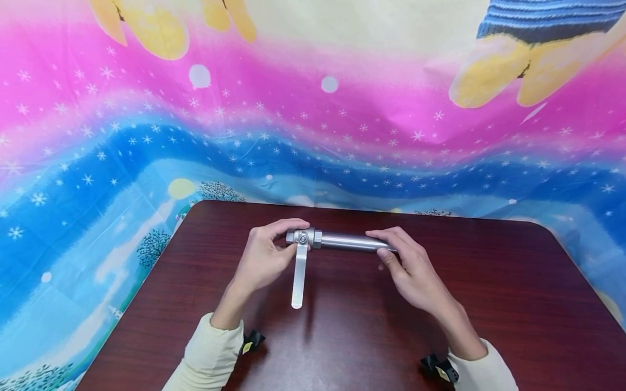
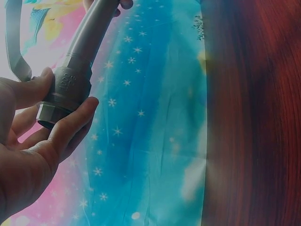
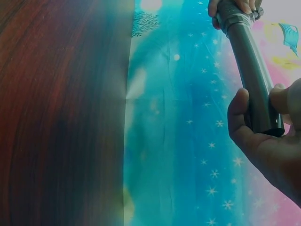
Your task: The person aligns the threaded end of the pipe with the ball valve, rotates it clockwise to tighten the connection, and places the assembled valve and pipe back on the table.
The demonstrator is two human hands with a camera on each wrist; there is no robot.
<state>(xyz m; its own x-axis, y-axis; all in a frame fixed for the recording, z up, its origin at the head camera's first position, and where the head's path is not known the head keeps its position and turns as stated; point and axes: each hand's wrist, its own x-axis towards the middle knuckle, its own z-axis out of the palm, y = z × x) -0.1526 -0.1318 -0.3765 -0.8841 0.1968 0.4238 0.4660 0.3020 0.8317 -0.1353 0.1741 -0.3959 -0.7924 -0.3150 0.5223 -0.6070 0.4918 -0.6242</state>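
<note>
A steel ball valve [image 1: 304, 237] with a long flat lever handle [image 1: 299, 277] is joined to a straight metal pipe [image 1: 347, 242]. My left hand [image 1: 264, 255] grips the valve body between thumb and fingers; the lever points toward me. At the pipe's far right end, my right hand [image 1: 415, 271] holds it between thumb and fingers. The left wrist view shows raised lettering on the valve body [image 2: 70, 82] and a hex end below it. In the right wrist view the pipe [image 3: 254, 75] runs up to the valve, its plain end near my palm.
Below the hands lies a dark red-brown wooden table [image 1: 342, 336] with rounded far corners. A pink and blue cloth [image 1: 293, 125] with snowflakes hangs behind it and along its sides. Black straps [image 1: 251, 342] sit at both cuffs.
</note>
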